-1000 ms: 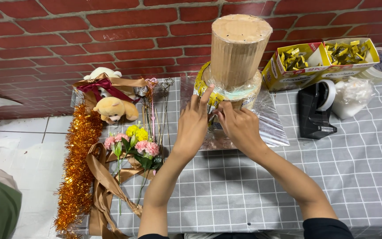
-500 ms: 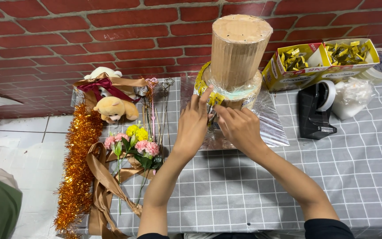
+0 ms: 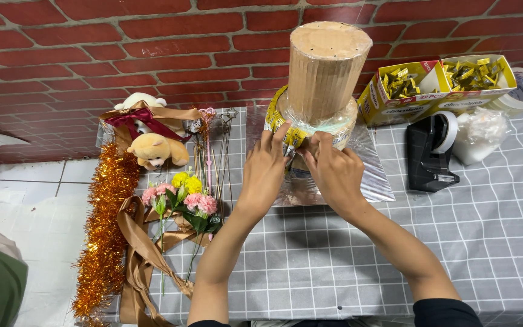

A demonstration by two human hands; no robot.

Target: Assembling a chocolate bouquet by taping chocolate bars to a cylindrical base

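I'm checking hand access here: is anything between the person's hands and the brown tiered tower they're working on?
Nothing visible. Both the left hand and the right hand already rest on the tower at its lower tier, fingers on the yellow wrapper there. The tape dispenser and flowers sit off to the sides.

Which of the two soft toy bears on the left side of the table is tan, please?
The tan bear is the nearer one, lying beside the orange tinsel; the other bear, behind it against the brick wall, is white.
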